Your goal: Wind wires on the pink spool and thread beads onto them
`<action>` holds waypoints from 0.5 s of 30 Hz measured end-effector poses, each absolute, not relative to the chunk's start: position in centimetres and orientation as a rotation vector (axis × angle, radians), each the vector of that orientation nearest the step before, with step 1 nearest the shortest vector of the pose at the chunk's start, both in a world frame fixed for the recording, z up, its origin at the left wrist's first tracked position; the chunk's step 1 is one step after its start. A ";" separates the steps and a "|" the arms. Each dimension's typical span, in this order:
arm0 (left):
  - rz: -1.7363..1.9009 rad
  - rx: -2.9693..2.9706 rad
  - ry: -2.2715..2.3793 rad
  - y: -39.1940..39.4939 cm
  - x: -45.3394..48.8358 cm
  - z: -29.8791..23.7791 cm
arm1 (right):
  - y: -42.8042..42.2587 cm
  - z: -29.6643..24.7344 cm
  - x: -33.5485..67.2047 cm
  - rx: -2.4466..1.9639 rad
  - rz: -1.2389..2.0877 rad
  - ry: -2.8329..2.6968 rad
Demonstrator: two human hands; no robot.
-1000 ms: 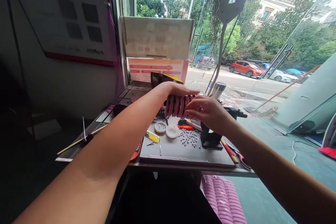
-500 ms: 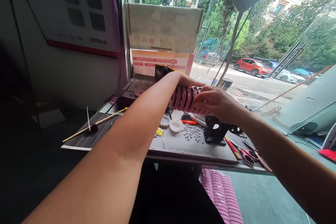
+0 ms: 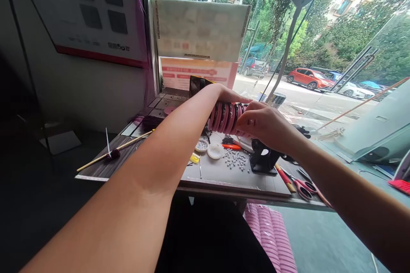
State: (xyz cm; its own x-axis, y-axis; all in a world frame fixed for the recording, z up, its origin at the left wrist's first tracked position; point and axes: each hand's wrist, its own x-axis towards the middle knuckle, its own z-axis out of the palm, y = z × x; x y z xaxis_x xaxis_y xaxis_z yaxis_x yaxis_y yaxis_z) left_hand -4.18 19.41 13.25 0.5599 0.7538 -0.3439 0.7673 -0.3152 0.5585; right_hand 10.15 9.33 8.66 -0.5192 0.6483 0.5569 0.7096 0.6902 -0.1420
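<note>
A row of pink rings (image 3: 224, 119) with dark glittery strands between them lies horizontally above the table, beside a black stand (image 3: 263, 162). My left hand (image 3: 235, 96) reaches across the far upper side of this row. Its fingers are hidden behind my right hand (image 3: 264, 121), which is closed, with thumb and fingertips bent against the right part of the rings. What lies between those fingertips is hidden. Below the rings are a round white dish (image 3: 215, 151), loose silvery beads (image 3: 236, 159) and a small bowl of beads (image 3: 201, 145).
Pink-handled scissors (image 3: 304, 190) and a red-and-tan stick (image 3: 285, 178) lie at the table's right front. A thin wooden stick (image 3: 96, 162) is at the left. An orange tool (image 3: 231, 146) lies behind the beads. Pink ribbed bundles (image 3: 269, 236) stand below the table.
The view has shifted slightly. Both hands stay at the pink rings, with my right hand's fingers still bent against them.
</note>
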 end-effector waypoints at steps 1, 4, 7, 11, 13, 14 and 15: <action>-0.062 2.076 1.222 19.4 -4.2 13.3 | 9.3 8.6 10.1 -1.038 -0.137 -2.297; -0.180 1.995 1.238 19.4 -4.2 13.4 | 9.5 8.5 9.8 -1.044 -0.135 -2.241; -0.153 2.034 1.243 19.5 -4.3 13.5 | 9.4 8.4 9.5 -1.056 -0.180 -2.216; -0.084 2.082 1.309 19.3 -4.4 13.5 | 7.8 7.0 9.4 -0.996 -0.355 -2.176; -0.014 2.162 1.321 18.8 -4.4 13.5 | 6.6 5.1 9.5 -1.055 -0.293 -2.232; 0.026 2.219 1.318 18.4 -4.4 13.4 | 6.1 3.9 9.6 -1.157 -0.195 -2.301; 0.056 2.282 1.311 18.1 -4.3 13.3 | 5.8 2.7 9.6 -1.297 -0.069 -2.376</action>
